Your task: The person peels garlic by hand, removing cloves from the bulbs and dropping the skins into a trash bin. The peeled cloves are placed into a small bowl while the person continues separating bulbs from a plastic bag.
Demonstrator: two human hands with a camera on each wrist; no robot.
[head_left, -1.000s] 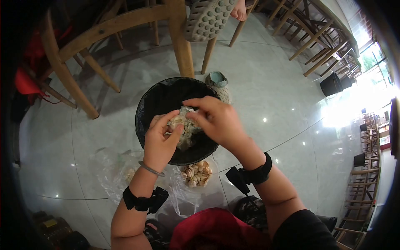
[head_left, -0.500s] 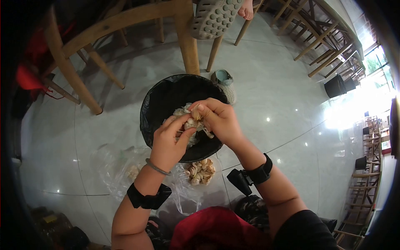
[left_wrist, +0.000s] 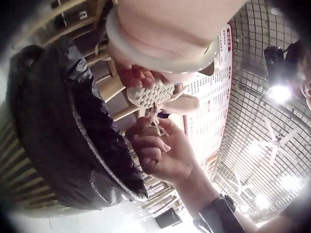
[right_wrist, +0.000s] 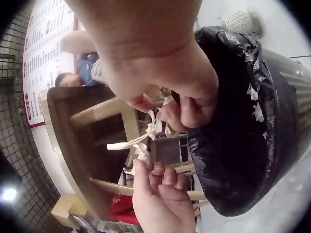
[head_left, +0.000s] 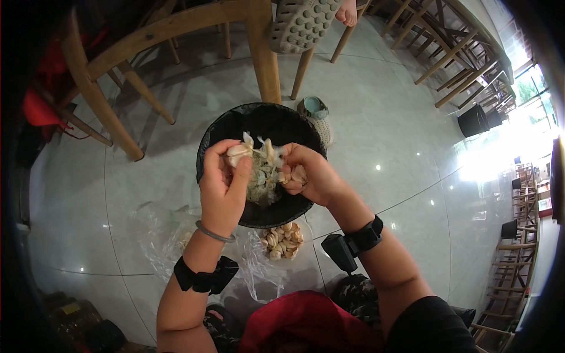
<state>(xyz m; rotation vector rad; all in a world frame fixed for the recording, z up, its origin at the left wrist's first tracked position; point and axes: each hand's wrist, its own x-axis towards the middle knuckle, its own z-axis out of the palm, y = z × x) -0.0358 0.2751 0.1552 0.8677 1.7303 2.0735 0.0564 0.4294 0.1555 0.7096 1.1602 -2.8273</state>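
Over a bin lined with a black bag (head_left: 220,126), my left hand (head_left: 220,188) holds a pale piece of a garlic bulb (head_left: 238,154) between thumb and fingers. In the right wrist view a long dry stem (right_wrist: 121,145) and papery skin stick up from that left hand (right_wrist: 163,199). My right hand (head_left: 318,176), just across from it, has its fingers curled round garlic cloves (head_left: 298,175), with loose skin at the fingertips. Below both hands, garlic peels (head_left: 262,185) lie heaped inside the bin.
A clear container of garlic cloves (head_left: 282,242) stands on the tiled floor near my knees, beside a crumpled clear plastic bag (head_left: 168,235). Behind the bin are an empty perforated shoe (head_left: 316,117), a wooden chair (head_left: 265,65) and another person's shod foot (head_left: 303,26).
My hands were close together on the garlic half a second ago and have now drawn apart. The left moved left with the bulb piece; the right hand has cloves in its fingers.
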